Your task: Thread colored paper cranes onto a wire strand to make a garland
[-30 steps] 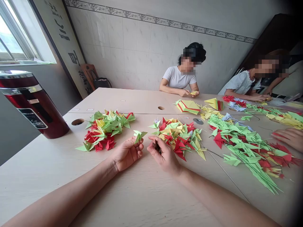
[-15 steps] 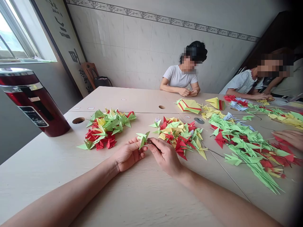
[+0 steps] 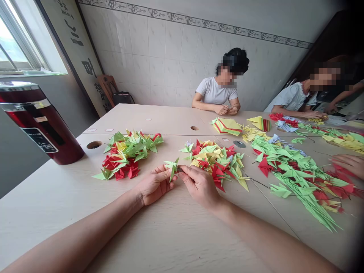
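Between my hands, above the middle of the table, is a green folded paper piece. My left hand pinches it between thumb and fingers. My right hand is closed at its right side, with a small dark item, too small to name, at the fingertips. Just beyond my right hand lies a pile of red, yellow and green folded papers. Another mixed pile sits to the left, past my left hand.
A red flask stands at the left. Bundles of green and red folded papers cover the right side, where another person's hand rests. Paper sheets lie farther back. Two people sit across the table.
The green piece has tilted slightly between my fingers. My hands have barely moved. At the far right, a person's arm in the background has shifted.
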Demonstrator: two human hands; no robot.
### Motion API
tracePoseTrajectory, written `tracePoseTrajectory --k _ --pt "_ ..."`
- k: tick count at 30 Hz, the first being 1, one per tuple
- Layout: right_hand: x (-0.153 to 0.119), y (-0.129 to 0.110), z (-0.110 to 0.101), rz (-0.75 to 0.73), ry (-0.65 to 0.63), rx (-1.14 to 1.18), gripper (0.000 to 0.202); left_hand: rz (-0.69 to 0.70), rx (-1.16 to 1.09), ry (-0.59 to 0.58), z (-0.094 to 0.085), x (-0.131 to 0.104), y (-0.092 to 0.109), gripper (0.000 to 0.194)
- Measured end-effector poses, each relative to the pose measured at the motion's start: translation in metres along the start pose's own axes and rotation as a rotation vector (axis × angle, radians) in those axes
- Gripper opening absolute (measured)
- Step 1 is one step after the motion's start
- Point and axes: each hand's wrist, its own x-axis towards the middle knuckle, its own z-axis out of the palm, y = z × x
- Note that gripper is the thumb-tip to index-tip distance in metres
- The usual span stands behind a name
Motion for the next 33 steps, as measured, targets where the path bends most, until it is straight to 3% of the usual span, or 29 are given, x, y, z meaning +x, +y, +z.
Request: tracePoseTrajectory --k 23,27,30,33 --pt "0.001 0.002 -0.003 0.006 -0.023 -0.074 0.024 -0.005 0.042 -0.002 0.000 0.000 0.000 0.013" --pt "0.003 0.008 -0.001 0.035 0.057 0.001 0.022 -0.010 0.051 0.010 0.002 0.000 0.001 0.017" --pt "0.005 0.011 0.001 0.114 0.145 0.149 0.022 0.071 0.113 0.062 0.002 0.002 -0.001 0.013" --pt "0.006 0.009 0.000 0.192 0.166 0.296 0.024 0.271 0.237 0.112 0.000 0.005 -0.005 0.012"
